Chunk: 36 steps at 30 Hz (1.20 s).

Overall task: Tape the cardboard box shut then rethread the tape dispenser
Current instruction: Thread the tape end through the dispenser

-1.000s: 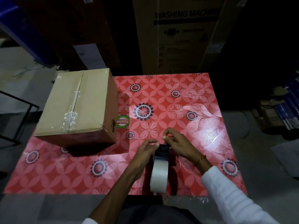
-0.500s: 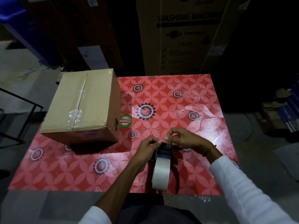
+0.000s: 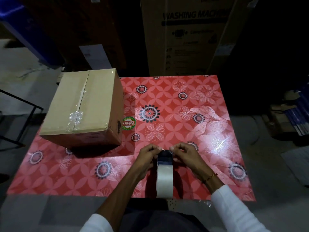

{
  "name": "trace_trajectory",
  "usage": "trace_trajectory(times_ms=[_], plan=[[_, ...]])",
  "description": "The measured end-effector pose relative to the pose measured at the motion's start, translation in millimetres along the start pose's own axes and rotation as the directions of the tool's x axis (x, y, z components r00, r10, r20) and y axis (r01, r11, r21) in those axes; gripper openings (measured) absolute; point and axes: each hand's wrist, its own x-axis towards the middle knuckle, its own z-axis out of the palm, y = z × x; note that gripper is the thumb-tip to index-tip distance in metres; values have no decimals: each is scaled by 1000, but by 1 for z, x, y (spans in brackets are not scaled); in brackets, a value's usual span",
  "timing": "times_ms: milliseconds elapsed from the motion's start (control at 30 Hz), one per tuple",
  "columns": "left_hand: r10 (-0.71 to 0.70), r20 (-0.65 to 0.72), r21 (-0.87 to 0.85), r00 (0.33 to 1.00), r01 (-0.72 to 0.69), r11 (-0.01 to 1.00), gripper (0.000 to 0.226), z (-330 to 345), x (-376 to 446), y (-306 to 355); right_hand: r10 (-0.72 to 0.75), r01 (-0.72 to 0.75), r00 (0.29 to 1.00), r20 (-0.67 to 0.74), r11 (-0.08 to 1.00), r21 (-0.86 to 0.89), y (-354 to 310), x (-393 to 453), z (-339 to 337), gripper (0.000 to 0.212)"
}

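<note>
Both hands are up at the dispenser head now: our left hand (image 3: 147,154) has its fingertips pinched together at the left corner of the dark head, and our right hand (image 3: 184,152) pinches likewise at the right corner, with what looks like a thin strip of clear tape stretched between them, though it is too fine to be sure. The tape dispenser (image 3: 164,171) stands on the near edge of the counter (image 3: 209,131), its pale roll facing us. Compared with 1 second ago, the 2 hands have drawn slightly apart and lifted to the top of the head, so we judge the free end is being pulled across toward the blade, meaning the rethreading is well under way. Off to the left, well apart, the cardboard box (image 3: 83,108) sits with clear tape along its top seam, flaps closed, so we reckon that half is done.
</note>
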Motion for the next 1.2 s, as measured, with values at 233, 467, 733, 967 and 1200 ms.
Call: trace_trajectory(times_ms=[233, 467, 733, 967, 1200], plan=[[-34, 4, -23, 999, 34, 999, 12, 1, 0, 2, 9, -12, 998, -58, 999, -44, 7, 8, 2, 15], [-98, 194, -235, 976, 143, 961, 19, -10, 0, 2, 31, -37, 997, -76, 996, -82, 9, 13, -2, 14], [-48, 81, -22, 996, 50, 999, 6, -7, 9, 0, 10, -12, 998, -59, 999, -35, 9, 10, -1, 11], [-75, 48, -25, 996, 76, 997, 7, -6, 13, -2, -24, 19, 995, -93, 999, -46, 9, 9, 2, 8], [-58, 78, -7, 995, 59, 998, 4, -6, 14, -3, -75, 65, 990, -122, 994, -85, 10, 10, 4, 8]])
